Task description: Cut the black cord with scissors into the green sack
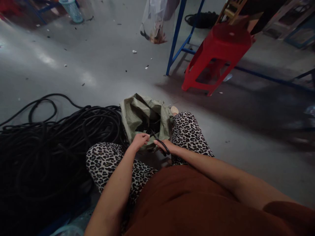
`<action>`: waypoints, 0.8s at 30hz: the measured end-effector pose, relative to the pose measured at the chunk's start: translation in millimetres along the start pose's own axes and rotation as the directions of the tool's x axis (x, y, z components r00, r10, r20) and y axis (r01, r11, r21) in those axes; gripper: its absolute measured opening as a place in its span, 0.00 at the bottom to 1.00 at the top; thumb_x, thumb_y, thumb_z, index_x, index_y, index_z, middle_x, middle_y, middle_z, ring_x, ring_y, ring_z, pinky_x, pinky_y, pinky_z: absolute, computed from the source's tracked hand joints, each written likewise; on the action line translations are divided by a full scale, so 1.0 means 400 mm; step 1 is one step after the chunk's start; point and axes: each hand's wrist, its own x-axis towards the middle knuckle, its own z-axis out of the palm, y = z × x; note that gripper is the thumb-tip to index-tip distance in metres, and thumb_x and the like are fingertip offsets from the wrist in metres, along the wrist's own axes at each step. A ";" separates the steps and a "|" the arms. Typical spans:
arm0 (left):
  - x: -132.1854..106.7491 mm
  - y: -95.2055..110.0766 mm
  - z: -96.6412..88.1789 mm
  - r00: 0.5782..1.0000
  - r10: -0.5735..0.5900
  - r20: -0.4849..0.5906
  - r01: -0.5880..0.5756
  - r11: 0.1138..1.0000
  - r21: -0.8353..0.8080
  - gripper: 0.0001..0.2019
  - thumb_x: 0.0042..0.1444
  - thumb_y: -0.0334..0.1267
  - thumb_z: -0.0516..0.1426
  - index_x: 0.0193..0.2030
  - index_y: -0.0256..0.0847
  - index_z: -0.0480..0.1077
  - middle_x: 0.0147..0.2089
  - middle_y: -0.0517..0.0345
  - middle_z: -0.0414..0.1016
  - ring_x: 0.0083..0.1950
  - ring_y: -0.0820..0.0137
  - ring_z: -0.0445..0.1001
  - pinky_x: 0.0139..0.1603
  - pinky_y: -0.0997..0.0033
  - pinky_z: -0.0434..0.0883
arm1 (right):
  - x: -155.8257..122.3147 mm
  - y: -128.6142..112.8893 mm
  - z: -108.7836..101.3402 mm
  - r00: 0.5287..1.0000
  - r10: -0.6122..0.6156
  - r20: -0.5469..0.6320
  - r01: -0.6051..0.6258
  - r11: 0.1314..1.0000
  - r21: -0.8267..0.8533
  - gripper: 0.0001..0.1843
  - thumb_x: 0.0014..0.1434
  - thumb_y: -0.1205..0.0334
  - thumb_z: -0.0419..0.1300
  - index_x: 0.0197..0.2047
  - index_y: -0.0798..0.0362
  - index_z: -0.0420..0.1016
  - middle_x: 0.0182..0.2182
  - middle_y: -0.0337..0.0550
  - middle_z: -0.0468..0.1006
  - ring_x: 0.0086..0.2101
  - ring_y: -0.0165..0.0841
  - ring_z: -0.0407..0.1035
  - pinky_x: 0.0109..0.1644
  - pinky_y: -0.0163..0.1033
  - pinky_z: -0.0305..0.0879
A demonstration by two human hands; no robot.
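Right hand grips black-handled scissors above an olive woven sack, open for access; left hand pinched together, contents unclear.

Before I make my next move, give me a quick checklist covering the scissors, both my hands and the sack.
1. Scissors held by the handles in your right hand: ok.
2. Blades pointing away from your body: ok, they point toward the sack.
3. Left hand well clear of the blades: not ok, its fingertips are very close to them.
4. Left hand gripping something: cannot tell, too small to make out.
5. Sack mouth open: ok, with dark material inside.
6. Black cord pile tidy: not ok, it lies in loose loops beside the sack.
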 end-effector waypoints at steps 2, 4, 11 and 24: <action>0.000 0.001 0.000 1.000 -0.015 -0.008 0.015 1.000 -0.012 0.13 0.51 0.45 0.62 0.22 0.39 0.72 0.22 0.61 0.73 0.23 0.74 0.66 0.29 0.71 0.65 | -0.002 -0.002 -0.001 1.000 -0.009 -0.010 0.009 1.000 -0.019 0.33 0.74 0.40 0.56 0.23 0.55 0.69 0.19 0.41 0.72 0.21 0.28 0.68 0.25 0.29 0.62; 0.000 0.001 0.001 1.000 -0.020 -0.014 0.020 1.000 -0.023 0.14 0.52 0.45 0.62 0.22 0.39 0.72 0.22 0.61 0.72 0.22 0.74 0.66 0.29 0.72 0.64 | -0.004 -0.004 -0.002 1.000 -0.012 -0.015 0.012 1.000 -0.026 0.33 0.74 0.41 0.55 0.23 0.56 0.70 0.20 0.41 0.73 0.21 0.28 0.68 0.26 0.29 0.62; -0.001 0.003 0.001 1.000 -0.021 -0.006 0.021 1.000 -0.014 0.16 0.54 0.44 0.61 0.20 0.38 0.71 0.20 0.61 0.70 0.22 0.74 0.65 0.28 0.72 0.62 | -0.010 -0.004 -0.002 1.000 -0.003 0.001 0.003 1.000 -0.010 0.34 0.74 0.40 0.55 0.22 0.55 0.70 0.17 0.40 0.72 0.19 0.28 0.67 0.24 0.29 0.62; 0.001 -0.003 0.000 0.999 -0.029 -0.015 0.028 0.998 -0.049 0.15 0.54 0.45 0.62 0.22 0.38 0.72 0.23 0.61 0.73 0.23 0.74 0.67 0.30 0.72 0.64 | -0.035 -0.033 -0.005 0.999 -0.032 -0.036 0.027 0.989 -0.147 0.33 0.75 0.46 0.54 0.21 0.55 0.69 0.17 0.41 0.72 0.20 0.30 0.68 0.28 0.31 0.64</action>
